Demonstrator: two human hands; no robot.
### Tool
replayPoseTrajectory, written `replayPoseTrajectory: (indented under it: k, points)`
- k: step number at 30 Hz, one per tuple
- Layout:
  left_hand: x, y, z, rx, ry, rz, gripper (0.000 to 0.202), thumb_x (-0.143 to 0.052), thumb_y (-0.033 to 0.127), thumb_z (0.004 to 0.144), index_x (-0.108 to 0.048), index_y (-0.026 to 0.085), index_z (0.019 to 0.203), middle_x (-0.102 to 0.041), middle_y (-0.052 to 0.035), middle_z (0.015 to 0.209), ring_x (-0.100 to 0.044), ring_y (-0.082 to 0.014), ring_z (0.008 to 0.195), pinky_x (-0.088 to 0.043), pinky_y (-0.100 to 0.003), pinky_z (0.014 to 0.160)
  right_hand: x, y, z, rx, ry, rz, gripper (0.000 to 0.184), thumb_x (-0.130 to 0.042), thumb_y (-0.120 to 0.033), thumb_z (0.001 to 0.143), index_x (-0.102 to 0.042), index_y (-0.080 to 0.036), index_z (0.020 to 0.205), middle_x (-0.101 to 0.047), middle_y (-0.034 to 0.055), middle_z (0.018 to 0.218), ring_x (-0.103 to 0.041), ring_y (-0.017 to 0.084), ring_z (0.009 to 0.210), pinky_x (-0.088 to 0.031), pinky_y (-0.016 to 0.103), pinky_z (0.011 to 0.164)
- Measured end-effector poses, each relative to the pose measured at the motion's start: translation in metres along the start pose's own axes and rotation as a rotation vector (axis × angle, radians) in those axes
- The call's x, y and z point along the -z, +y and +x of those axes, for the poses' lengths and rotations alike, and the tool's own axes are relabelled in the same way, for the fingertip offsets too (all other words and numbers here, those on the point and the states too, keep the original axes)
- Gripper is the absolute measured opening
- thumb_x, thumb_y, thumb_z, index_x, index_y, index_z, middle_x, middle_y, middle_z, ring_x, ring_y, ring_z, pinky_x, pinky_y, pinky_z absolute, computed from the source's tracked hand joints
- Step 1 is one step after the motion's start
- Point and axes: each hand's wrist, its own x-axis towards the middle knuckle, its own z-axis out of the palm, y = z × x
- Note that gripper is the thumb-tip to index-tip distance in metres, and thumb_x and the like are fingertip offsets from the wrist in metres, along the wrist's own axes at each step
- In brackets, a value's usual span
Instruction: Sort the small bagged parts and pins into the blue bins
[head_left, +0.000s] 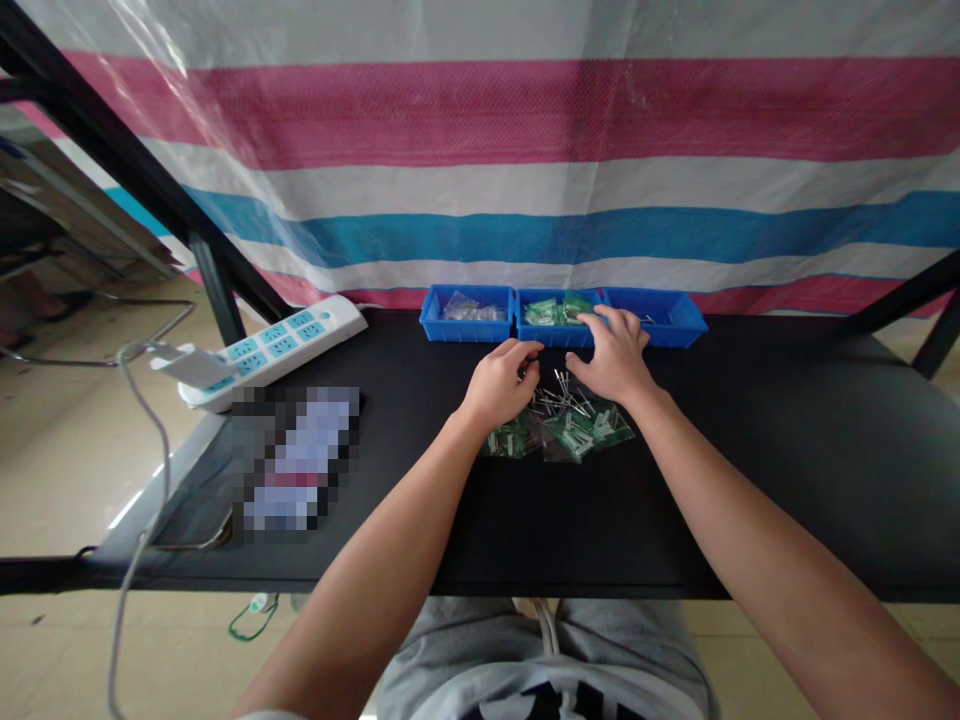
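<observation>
My left hand (pixel 501 384) is half curled just in front of the blue bins, thumb and forefinger a little apart, with nothing visible between them. Over the front edge of the middle blue bin (pixel 559 338) reaches my right hand (pixel 613 358), fingers spread and thumb apart. Its fingertips are by the small green packets (pixel 551 312) in that bin; whether they touch is hard to tell. Loose thin metal pins (pixel 559 398) lie in a pile between the hands. Nearer to me are clear bags with green printing (pixel 589 432), holding small metal pieces, partly behind my left wrist.
The left blue bin (pixel 469 332) holds clear packets; the right blue bin (pixel 675 335) shows a few thin pieces. A white power strip (pixel 289 345) with a plugged-in adapter and a blurred-out flat object (pixel 304 460) lie left on the black table (pixel 570 540). Striped sheeting (pixel 525 190) hangs behind.
</observation>
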Motion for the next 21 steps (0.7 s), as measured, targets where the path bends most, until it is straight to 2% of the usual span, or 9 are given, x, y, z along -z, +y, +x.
replayPoseTrajectory:
  k: [3,6,9,11,13,16,21]
  points:
    - [0.000,0.000,0.001,0.004,-0.004,0.011,0.028,-0.053,0.015,0.085,-0.066,0.016,0.110,-0.068,-0.0066,0.099,-0.066,-0.0144,0.082,-0.054,-0.024,0.068,0.003,0.007,-0.007,0.029,0.112,0.115,0.036,-0.058,-0.030,0.078,-0.065,-0.017,0.110,-0.059,0.0158,0.125,-0.044,0.036,0.121,-0.037,0.052,0.098]
    - [0.000,-0.001,0.001,0.004,-0.001,0.025,0.026,-0.052,0.015,0.085,-0.067,0.015,0.107,-0.068,-0.0071,0.097,-0.066,-0.0158,0.083,-0.054,-0.025,0.071,0.006,0.013,-0.014,0.068,0.096,0.280,0.017,-0.053,-0.025,0.079,-0.068,-0.019,0.086,-0.069,0.0105,0.094,-0.060,0.028,0.097,-0.045,0.043,0.090]
    - [0.000,-0.003,0.002,-0.012,0.015,0.036,0.025,-0.053,0.016,0.085,-0.068,0.015,0.105,-0.068,-0.0071,0.097,-0.066,-0.0161,0.083,-0.055,-0.027,0.075,0.007,0.020,-0.019,0.035,0.051,0.397,0.015,-0.053,-0.024,0.078,-0.067,-0.020,0.076,-0.067,0.0059,0.074,-0.061,0.022,0.069,-0.048,0.036,0.071]
    - [0.000,-0.005,0.002,-0.014,0.025,0.037,0.025,-0.052,0.015,0.085,-0.069,0.015,0.103,-0.069,-0.0070,0.096,-0.066,-0.0159,0.084,-0.054,-0.027,0.077,0.005,0.024,-0.021,-0.002,0.033,0.429,0.015,-0.055,-0.025,0.078,-0.068,-0.020,0.075,-0.067,0.0044,0.069,-0.059,0.020,0.062,-0.047,0.034,0.065]
    - [-0.001,-0.007,0.002,-0.006,0.027,0.036,0.025,-0.052,0.016,0.085,-0.069,0.015,0.103,-0.069,-0.0065,0.096,-0.066,-0.0156,0.084,-0.054,-0.027,0.077,0.001,0.029,-0.021,-0.033,0.001,0.430,0.014,-0.056,-0.024,0.077,-0.069,-0.019,0.076,-0.067,0.0041,0.070,-0.059,0.019,0.061,-0.047,0.033,0.065]
    - [-0.001,-0.010,0.003,0.001,0.022,0.040,0.024,-0.052,0.017,0.085,-0.069,0.016,0.102,-0.069,-0.0057,0.095,-0.065,-0.0151,0.084,-0.054,-0.026,0.077,-0.002,0.037,-0.019,-0.027,-0.067,0.363,0.013,-0.059,-0.025,0.076,-0.070,-0.019,0.081,-0.068,0.0058,0.077,-0.061,0.022,0.073,-0.048,0.035,0.073]
    - [-0.002,-0.014,0.003,0.030,0.016,0.051,0.023,-0.053,0.018,0.084,-0.070,0.016,0.100,-0.069,-0.0058,0.093,-0.065,-0.0151,0.082,-0.054,-0.025,0.073,-0.002,0.043,-0.019,0.005,-0.214,0.195,0.028,-0.074,-0.042,0.070,-0.070,-0.021,0.087,-0.064,0.0086,0.097,-0.056,0.030,0.098,-0.043,0.045,0.089]
